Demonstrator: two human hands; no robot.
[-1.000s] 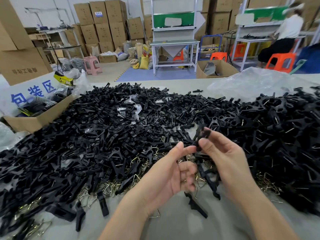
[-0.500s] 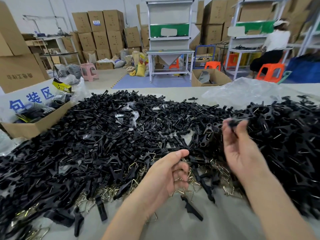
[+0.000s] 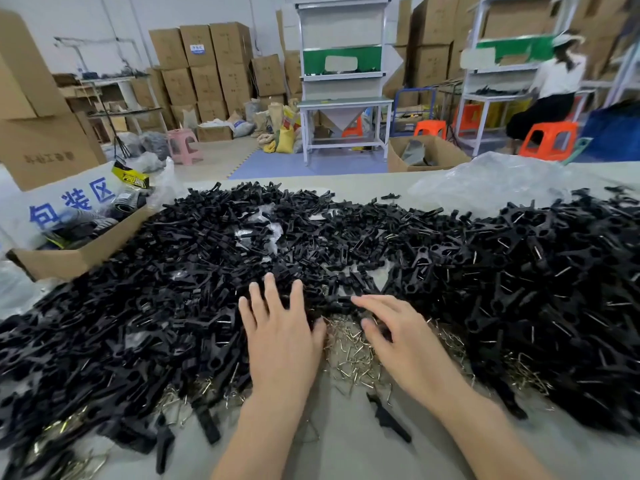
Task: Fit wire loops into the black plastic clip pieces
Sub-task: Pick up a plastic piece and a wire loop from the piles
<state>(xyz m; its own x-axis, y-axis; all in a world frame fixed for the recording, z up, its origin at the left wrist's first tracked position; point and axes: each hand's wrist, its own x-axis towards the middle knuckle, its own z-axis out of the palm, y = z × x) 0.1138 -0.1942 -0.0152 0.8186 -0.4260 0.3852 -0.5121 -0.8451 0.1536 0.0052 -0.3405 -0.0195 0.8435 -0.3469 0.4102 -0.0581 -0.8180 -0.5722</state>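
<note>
Seen from the head, the left hand (image 3: 281, 332) and right hand (image 3: 403, 337) rest flat, fingers spread and empty, at the edge of the heaped black plastic clip pieces (image 3: 194, 271), flanking the brassy bent wire loops (image 3: 349, 355), probably to rake out fresh parts.

The clip pieces (image 3: 194, 271) are black plastic with a dull sheen. The wire loops (image 3: 349, 355) are shiny pale metal. The table (image 3: 346, 445) looks smooth, matt grey.
</note>
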